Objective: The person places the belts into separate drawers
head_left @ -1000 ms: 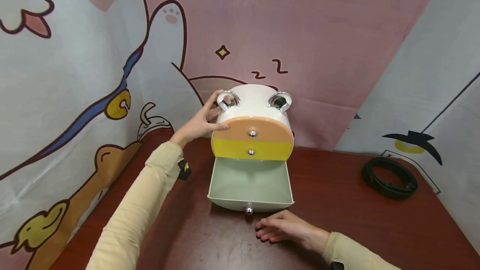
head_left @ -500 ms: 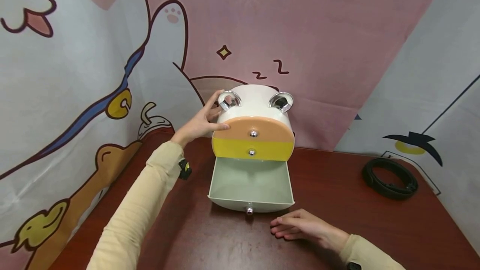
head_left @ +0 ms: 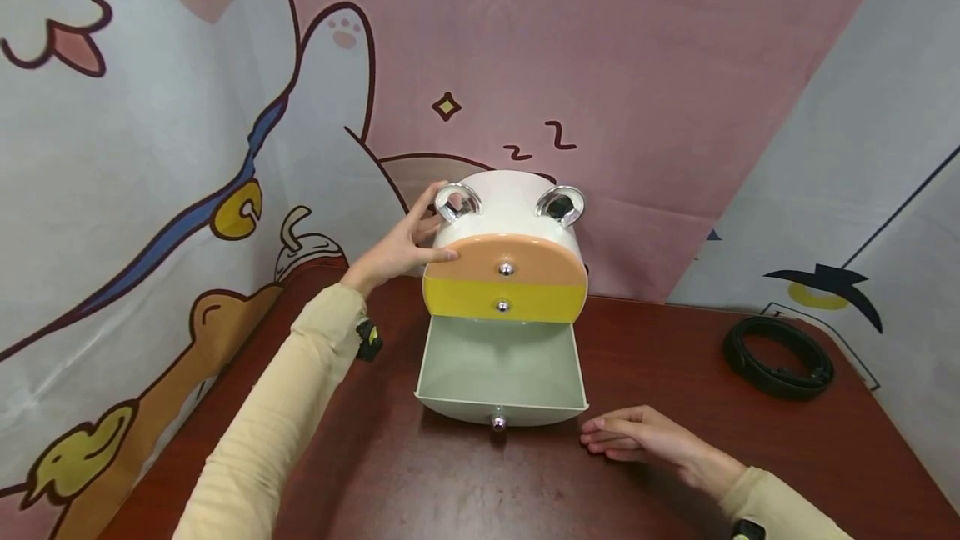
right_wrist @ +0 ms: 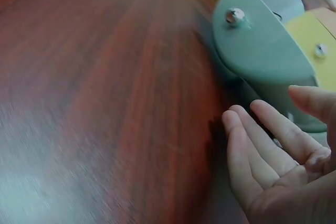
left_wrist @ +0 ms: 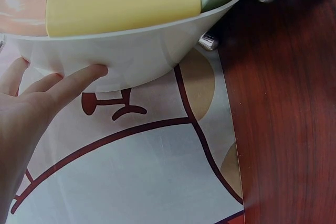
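Note:
A white drawer organizer [head_left: 510, 198] shaped like a frog, with silver ring-shaped eyes, stands on the table. Its orange drawer [head_left: 472, 255] and yellow drawer [head_left: 457, 298] are closed. Below them, the pale green drawer [head_left: 501, 361] is pulled out, with nothing visible inside. My left hand [head_left: 393, 252] presses against the organizer's upper left side, thumb by the orange drawer's edge. In the left wrist view, extended fingertips touch the white side wall [left_wrist: 142, 56]. My right hand [head_left: 652, 440] is relaxed, just off the green drawer's right front corner, holding nothing; in the right wrist view its fingers [right_wrist: 278, 129] are loosely bent.
A coiled black belt-like strap [head_left: 780, 357] lies on the right of the reddish-brown table [head_left: 420, 482]. Cartoon-printed cloth [head_left: 637, 107] hangs behind and along the left. The green drawer's silver knob [head_left: 498, 422] sticks out toward the table's front.
My right hand has moved rightward, away from the green drawer's knob. The left hand and the organizer have stayed in place, and the green drawer remains pulled out.

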Demonstrator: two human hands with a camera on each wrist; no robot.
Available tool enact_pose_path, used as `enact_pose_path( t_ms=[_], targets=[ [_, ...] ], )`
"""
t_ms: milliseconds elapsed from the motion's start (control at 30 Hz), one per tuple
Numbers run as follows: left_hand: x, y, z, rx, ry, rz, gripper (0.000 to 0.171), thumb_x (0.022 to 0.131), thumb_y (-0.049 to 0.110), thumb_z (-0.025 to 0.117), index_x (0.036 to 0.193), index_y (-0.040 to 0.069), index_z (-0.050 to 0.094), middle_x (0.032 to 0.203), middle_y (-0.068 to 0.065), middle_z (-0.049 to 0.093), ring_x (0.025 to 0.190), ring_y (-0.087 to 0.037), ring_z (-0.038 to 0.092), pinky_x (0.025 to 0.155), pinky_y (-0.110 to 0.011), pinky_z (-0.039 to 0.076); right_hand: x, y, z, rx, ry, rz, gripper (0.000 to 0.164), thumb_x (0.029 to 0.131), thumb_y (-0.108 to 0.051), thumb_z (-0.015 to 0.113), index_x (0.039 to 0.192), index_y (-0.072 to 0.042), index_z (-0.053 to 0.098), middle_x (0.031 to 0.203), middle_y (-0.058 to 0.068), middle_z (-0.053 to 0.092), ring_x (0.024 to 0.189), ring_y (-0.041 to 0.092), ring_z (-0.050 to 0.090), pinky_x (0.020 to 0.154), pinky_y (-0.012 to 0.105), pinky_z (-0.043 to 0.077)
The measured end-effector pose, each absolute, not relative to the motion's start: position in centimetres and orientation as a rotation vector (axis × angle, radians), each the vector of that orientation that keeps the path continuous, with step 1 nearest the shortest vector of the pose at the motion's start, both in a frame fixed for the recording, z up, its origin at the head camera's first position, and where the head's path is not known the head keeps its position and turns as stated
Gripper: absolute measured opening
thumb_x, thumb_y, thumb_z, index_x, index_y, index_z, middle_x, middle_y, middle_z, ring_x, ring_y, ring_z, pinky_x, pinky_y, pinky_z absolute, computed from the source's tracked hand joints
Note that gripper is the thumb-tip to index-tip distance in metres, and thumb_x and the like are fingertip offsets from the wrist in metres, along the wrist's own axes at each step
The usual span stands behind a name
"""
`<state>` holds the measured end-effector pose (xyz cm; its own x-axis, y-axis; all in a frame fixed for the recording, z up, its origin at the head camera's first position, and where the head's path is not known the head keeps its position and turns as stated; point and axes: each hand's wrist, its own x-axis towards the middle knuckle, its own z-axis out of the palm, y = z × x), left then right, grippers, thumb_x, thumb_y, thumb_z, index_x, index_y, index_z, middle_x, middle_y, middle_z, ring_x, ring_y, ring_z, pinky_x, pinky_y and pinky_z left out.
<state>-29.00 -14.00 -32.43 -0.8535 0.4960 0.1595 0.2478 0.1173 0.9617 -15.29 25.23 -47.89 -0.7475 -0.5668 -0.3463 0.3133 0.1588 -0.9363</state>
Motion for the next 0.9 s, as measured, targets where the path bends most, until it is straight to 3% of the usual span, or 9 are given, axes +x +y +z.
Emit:
enact_pose_path(
  t_ms=[300, 600, 900],
  targets=[
    [-29.4, -14.1, -32.8, 0.750, 2.227, 1.792, 0.104, 0.084, 0.001, 0.073, 0.156, 0.030, 0.004, 0.156, -0.018, 0.023, 0.141, -0.033, 0.025, 0.098, -0.052, 0.041, -16.6, 28.3, -46.1, -0.176, 1.856, -1.700, 0.042, 0.102, -0.022, 0.052, 0.129, 0.010, 0.054, 0.125, 0.020, 0.061, 0.114, 0.025, 0.060, 0.092, 0.034, 0.048],
    [-31.0, -14.4, -34.5, 0.755, 2.179, 1.843, 0.104, 0.084, 0.002, 0.074, 0.154, 0.041, 0.008, 0.156, -0.011, 0.026, 0.139, -0.029, 0.030, 0.089, -0.049, 0.049, -17.6, 31.8, -45.0, -0.159, 1.819, -1.853, 0.039, 0.103, -0.017, 0.049, 0.134, 0.007, 0.051, 0.126, 0.010, 0.062, 0.115, 0.018, 0.059, 0.094, 0.030, 0.047],
    [-31.1, -14.3, -34.5, 0.750, 2.243, 1.804, 0.105, 0.083, 0.004, 0.076, 0.153, 0.042, 0.008, 0.155, -0.010, 0.027, 0.141, -0.028, 0.026, 0.097, -0.051, 0.042, -17.7, 34.3, -44.9, -0.267, 1.709, -1.986, 0.031, 0.106, -0.010, 0.039, 0.130, -0.005, 0.059, 0.124, 0.002, 0.064, 0.115, 0.016, 0.059, 0.094, 0.029, 0.047]
  ],
)
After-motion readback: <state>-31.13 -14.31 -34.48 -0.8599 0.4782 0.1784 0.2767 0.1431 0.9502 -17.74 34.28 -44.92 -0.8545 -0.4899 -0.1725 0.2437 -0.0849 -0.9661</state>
